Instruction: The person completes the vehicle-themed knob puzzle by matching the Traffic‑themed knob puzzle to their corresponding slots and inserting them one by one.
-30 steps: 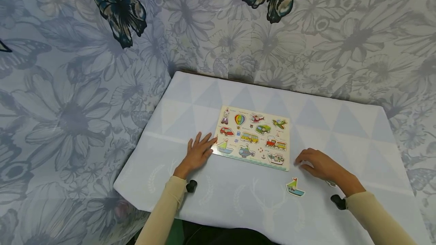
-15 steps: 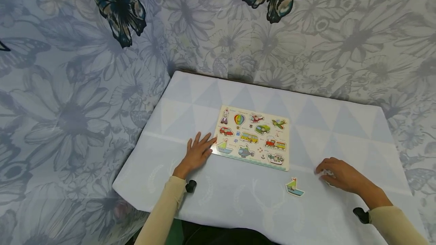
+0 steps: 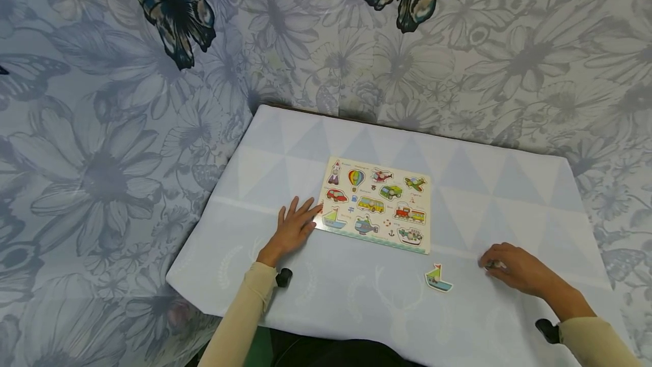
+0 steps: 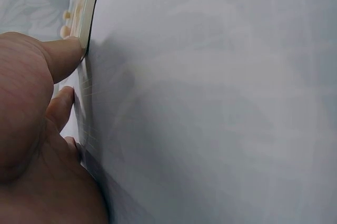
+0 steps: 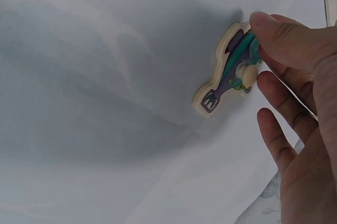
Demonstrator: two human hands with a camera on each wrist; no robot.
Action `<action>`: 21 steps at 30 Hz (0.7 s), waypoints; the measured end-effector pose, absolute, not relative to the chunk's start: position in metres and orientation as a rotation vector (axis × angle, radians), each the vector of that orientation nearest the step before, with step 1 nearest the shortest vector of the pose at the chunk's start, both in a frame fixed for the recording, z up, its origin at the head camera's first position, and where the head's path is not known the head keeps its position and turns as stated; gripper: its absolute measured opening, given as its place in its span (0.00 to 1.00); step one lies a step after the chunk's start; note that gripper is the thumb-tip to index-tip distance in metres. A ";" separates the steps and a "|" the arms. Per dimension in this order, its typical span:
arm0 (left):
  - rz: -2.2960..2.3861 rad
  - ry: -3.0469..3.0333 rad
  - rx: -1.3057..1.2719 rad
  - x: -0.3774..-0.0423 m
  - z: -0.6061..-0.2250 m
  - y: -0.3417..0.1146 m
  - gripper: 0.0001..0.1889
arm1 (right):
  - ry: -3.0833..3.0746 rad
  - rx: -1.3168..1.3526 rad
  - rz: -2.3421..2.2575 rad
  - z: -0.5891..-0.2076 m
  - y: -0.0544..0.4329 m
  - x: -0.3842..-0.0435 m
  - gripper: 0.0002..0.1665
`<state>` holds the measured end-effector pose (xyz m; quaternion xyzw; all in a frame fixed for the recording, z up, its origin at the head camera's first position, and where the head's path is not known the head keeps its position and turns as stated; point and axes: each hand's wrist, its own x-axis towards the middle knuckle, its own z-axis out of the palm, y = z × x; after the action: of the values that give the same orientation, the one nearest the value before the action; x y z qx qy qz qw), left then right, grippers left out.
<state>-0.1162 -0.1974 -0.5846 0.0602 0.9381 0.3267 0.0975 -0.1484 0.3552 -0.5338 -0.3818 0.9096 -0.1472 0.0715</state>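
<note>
My right hand (image 3: 519, 268) pinches a submarine puzzle piece (image 5: 231, 71) between thumb and fingers, low over the table at the right. The piece is purple and teal with a cream edge and a small round knob; part of it is covered by the fingertips. My left hand (image 3: 292, 231) lies with fingers spread at the left edge of a cream puzzle board (image 3: 374, 239). In the left wrist view its thumb (image 4: 66, 58) touches the board's edge. A sailboat piece (image 3: 438, 279) lies on the tablecloth between the board and my right hand.
Vehicle pictures cover the board, among them a yellow bus (image 3: 370, 204) and a train (image 3: 410, 213). The board lies flat on a pale patterned tablecloth (image 3: 285, 186). Behind the table stands a wall (image 3: 295, 33) with flowers and butterflies.
My right hand has moved right and toward me, away from the board, and has taken hold of the submarine piece. The left hand and the sailboat piece have stayed in place.
</note>
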 end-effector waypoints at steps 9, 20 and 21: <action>0.948 2.767 0.170 -0.117 -0.584 -0.199 0.26 | 2.777 -1.152 -0.449 -0.535 0.368 -0.146 0.22; 0.969 2.764 0.178 -0.117 -0.584 -0.198 0.26 | 2.812 -1.094 -0.378 -0.536 0.381 -0.147 0.23; 0.971 2.766 0.182 -0.117 -0.583 -0.198 0.26 | 2.805 -1.093 -0.382 -0.537 0.381 -0.147 0.23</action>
<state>-0.1165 -0.1978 -0.5831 0.0618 0.9368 0.3288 0.1021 -0.1470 0.3813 -0.5367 -0.3597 0.9230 -0.1257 0.0532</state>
